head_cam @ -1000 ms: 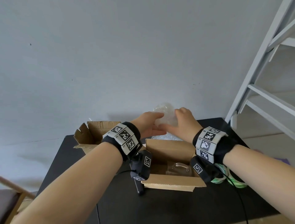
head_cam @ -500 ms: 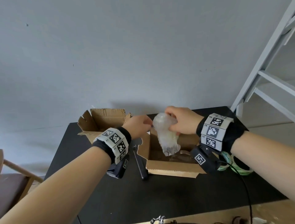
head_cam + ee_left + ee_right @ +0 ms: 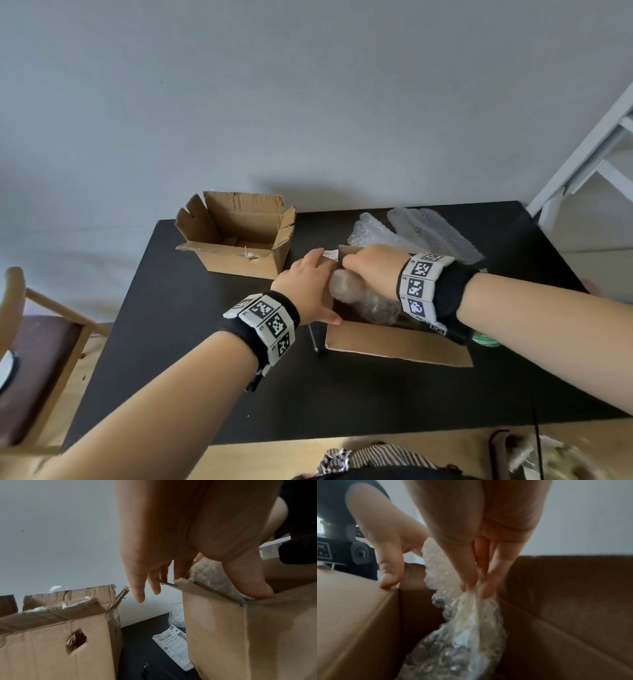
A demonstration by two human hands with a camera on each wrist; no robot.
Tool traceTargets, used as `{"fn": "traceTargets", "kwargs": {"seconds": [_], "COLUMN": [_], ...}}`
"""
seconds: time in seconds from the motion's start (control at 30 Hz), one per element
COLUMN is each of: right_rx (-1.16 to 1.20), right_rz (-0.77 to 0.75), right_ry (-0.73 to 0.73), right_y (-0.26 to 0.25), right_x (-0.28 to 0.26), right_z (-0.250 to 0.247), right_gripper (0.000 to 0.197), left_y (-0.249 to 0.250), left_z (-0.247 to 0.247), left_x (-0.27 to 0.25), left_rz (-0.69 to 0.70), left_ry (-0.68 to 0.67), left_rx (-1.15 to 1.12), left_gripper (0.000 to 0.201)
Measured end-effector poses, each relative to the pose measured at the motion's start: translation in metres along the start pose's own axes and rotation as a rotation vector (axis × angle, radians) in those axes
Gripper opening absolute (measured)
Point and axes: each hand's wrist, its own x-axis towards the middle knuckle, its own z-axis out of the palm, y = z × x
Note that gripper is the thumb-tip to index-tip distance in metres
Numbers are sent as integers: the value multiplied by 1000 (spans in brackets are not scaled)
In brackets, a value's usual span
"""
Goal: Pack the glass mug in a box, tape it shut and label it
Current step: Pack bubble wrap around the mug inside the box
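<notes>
An open cardboard box (image 3: 397, 344) stands in the middle of the black table (image 3: 205, 359). My right hand (image 3: 371, 270) pinches a crumpled wad of bubble wrap (image 3: 368, 303) and holds it down inside the box; in the right wrist view the bubble wrap (image 3: 464, 635) hangs from my fingertips (image 3: 485, 591) between the cardboard walls. My left hand (image 3: 313, 286) grips the box's left wall, its thumb (image 3: 248, 582) inside and the fingers outside. The glass mug is hidden under the wrap.
A second, empty open box (image 3: 236, 240) stands at the back left. More bubble wrap sheets (image 3: 431, 233) lie behind the box. A shipping label (image 3: 173, 646) lies between the boxes, a black pen (image 3: 313, 337) left of the box, a green roll (image 3: 486, 341) at its right. A chair (image 3: 34, 329) stands left.
The right hand brought the bubble wrap from behind the box down into it. The left hand let go of the wrap and took the box's left wall. The head view tilted down.
</notes>
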Motion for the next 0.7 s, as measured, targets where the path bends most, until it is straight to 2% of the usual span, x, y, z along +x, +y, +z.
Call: {"fn": "traceTargets", "kwargs": {"seconds": [0.03, 0.2, 0.3, 0.4, 0.47, 0.6, 0.63, 0.7], "right_rx": [7, -153, -322, -356, -322, -100, -74, -98], "right_rz": [-17, -66, -187, -206, -158, -141, -148, -132], "right_ry": [-50, -311, -421, -443, -446, -336, -353, -476], "right_y": [-4, -7, -13, -13, -13, -6, -5, -8], "right_x": [3, 18, 23, 27, 27, 22, 21, 19], "right_z": [-1, 10, 32, 46, 40, 21, 20, 23], "right_gripper": [16, 28, 35, 45, 44, 40, 39, 41], "left_y": [-1, -2, -2, -1, 0, 2, 3, 4], "left_z": [2, 7, 9, 10, 9, 7, 6, 4], "left_x": [0, 0, -1, -2, -4, -4, -4, -3], "left_rz": [-5, 5, 2, 2, -2, -13, -16, -20], "left_ry": [-4, 27, 37, 38, 39, 36, 35, 30], "left_rx": [-12, 19, 34, 39, 48, 53, 57, 69], "left_gripper": [100, 101, 103, 104, 104, 103, 103, 102]}}
